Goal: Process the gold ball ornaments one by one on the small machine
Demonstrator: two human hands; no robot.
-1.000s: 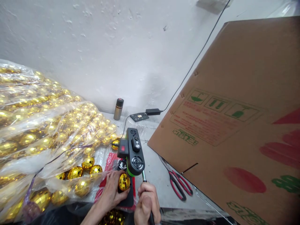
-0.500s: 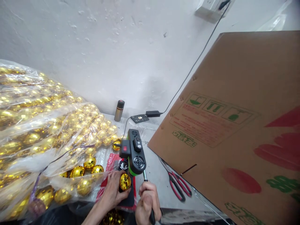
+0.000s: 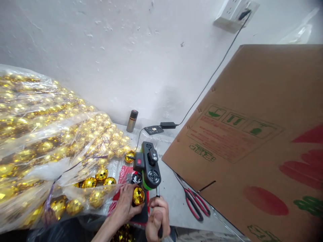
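My left hand (image 3: 125, 203) pinches a shiny gold faceted ball (image 3: 138, 196) between thumb and fingers, over the dark base (image 3: 141, 214) of a small black and green bench drill press (image 3: 150, 164). The ball is just in front of the machine's head; a drill bit cannot be made out from above. Wrapped around the machine's metal lever handle (image 3: 157, 191) is my right hand (image 3: 158, 216), low at the front edge of the table. A silvery round chuck-like part (image 3: 136, 178) shows beside the head, near my left fingertips.
Clear plastic bags of gold balls (image 3: 63, 144) fill the left. Red-handled pliers (image 3: 196, 203) lie right of the machine, beside a large cardboard box (image 3: 239, 134). Behind stand a spray can (image 3: 132, 121) and a power adapter (image 3: 168, 125), its cord running to a wall socket (image 3: 234, 15).
The whole view has shifted slightly, so things appear a little lower and further right. The lever's lower end and my right hand have moved slightly left relative to the machine. Both grips stay.
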